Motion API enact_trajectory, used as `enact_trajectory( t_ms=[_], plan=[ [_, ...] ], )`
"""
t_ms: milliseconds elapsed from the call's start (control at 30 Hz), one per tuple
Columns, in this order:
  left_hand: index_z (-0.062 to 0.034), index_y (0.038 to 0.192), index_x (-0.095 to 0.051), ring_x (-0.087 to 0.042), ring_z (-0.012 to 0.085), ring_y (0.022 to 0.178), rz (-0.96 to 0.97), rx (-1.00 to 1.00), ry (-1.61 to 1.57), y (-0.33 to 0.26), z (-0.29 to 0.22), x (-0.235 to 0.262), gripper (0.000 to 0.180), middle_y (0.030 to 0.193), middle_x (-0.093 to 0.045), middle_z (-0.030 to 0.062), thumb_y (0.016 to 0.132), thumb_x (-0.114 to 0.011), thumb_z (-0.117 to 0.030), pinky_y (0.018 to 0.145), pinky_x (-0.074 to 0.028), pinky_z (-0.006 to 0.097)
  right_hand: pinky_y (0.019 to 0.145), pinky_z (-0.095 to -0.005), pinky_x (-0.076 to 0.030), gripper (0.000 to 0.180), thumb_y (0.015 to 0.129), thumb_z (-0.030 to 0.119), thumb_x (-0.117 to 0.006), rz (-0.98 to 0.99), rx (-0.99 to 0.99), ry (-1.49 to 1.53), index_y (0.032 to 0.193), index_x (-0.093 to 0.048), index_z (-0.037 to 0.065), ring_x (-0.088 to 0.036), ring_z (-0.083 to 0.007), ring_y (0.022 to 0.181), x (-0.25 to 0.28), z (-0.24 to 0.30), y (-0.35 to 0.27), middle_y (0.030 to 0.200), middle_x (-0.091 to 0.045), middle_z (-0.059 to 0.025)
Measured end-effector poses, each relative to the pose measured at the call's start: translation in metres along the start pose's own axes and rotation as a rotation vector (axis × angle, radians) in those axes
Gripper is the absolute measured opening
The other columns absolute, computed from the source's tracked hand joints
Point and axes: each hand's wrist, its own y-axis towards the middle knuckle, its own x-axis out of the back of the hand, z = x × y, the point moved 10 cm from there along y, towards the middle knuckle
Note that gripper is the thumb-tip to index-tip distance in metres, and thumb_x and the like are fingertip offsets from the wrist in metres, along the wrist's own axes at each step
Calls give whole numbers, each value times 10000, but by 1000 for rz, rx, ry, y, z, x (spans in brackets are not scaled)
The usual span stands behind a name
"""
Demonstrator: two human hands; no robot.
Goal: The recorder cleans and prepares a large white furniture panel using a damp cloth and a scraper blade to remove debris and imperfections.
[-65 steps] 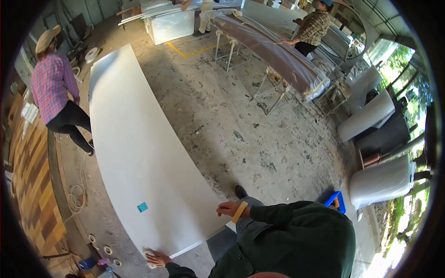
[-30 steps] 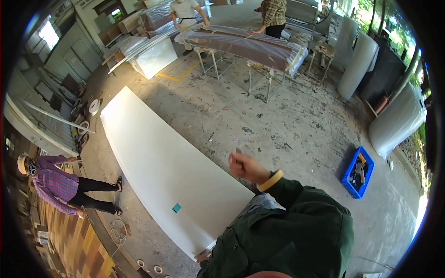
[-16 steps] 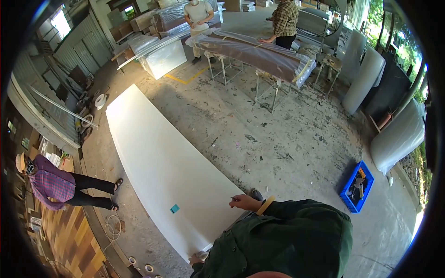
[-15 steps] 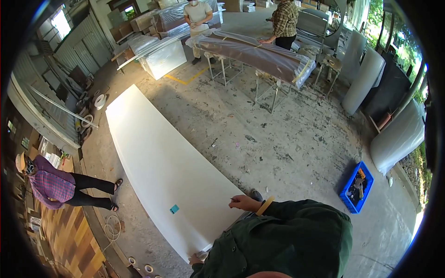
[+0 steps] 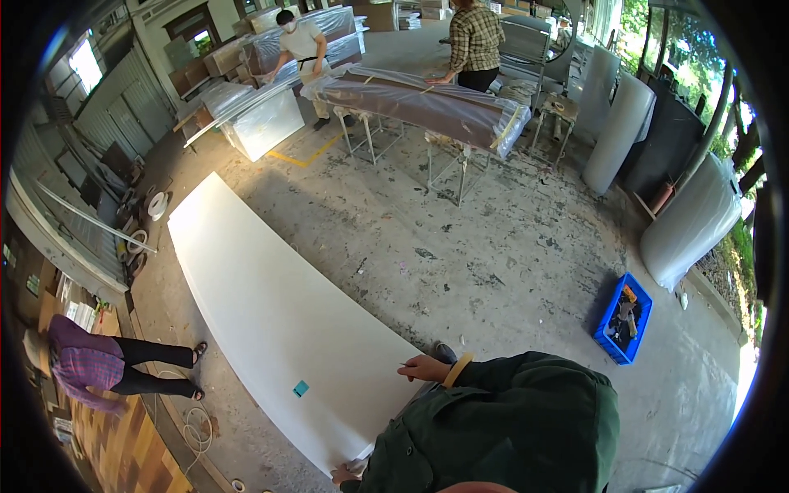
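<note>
A long white sheet [image 5: 279, 304] stretches from in front of me toward the far left. My left hand [image 5: 345, 474] is closed at its near corner, fingers at the edge and partly hidden by my sleeve. Over the sheet's right edge is my right hand [image 5: 423, 369], closed around a small thin dark tool; only its tip shows, too small to name. A yellow band [image 5: 458, 370] circles my right wrist. Left of that hand, a small teal piece [image 5: 301, 388] lies on the sheet.
A blue crate [image 5: 623, 319] of tools stands at the right. Beyond, two people stand by a film-wrapped brown panel [image 5: 411, 103] on metal trestles. Another person [image 5: 90, 361] is at the left, near a coiled cord [image 5: 197, 427]. Plastic-wrapped rolls [image 5: 694, 222] line the right side.
The view has shifted slightly. The person at the left bends and lowers an arm; the far person in the light shirt reaches toward the wrapped stack. My hands keep nearly the same places on the sheet.
</note>
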Motion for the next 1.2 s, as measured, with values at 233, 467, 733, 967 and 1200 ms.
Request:
enact_trajectory(
  t_ms=[233, 467, 733, 967, 1200],
  plan=[
    [-202, 1148, -604, -568, 346, 1031, -38, -51, -35, 3, -9, 12, 792, 1129, -593, 146, 447, -846, -477, 824, -473, 484, 677, -348, -445, 423, 888, 435, -565, 22, 11, -75, 735, -670, 56, -578, -204, 704, -6, -7, 0, 720, -637, -77],
    [-207, 1152, -608, -555, 353, 1050, -78, -70, -94, -3, -13, 22, 789, 1146, -580, 155, 453, -843, -486, 837, -468, 487, 696, -361, -454, 380, 879, 410, -558, -2, 23, -108, 762, -683, 70, -596, -229, 732, -6, -7, 2, 750, -652, -92],
    [-213, 1157, -614, -540, 362, 1071, -124, -79, -165, -7, -10, 25, 785, 1166, -565, 166, 461, -841, -496, 851, -462, 490, 742, -372, -470, 351, 876, 393, -547, -10, -27, -158, 801, -693, 82, -615, -248, 794, 0, -35, 10, 822, -670, -100],
    [-218, 1161, -618, -526, 369, 1090, -167, -103, -222, 2, -7, 19, 782, 1183, -553, 175, 468, -839, -505, 864, -457, 493, 768, -379, -475, 355, 866, 405, -541, 37, -29, -177, 829, -703, 91, -623, -255, 823, -8, -43, 9, 850, -678, -106],
    [-210, 1055, -697, -487, 380, 1136, 42, -118, -214, -34, -11, 2, 372, 1215, -534, 180, 749, -696, -421, 982, -393, 488, 678, -341, -492, 368, 872, 411, -568, 74, -8, -198, 830, -702, 71, -620, -189, 723, -14, -68, 22, 785, -674, -83]
  ],
)
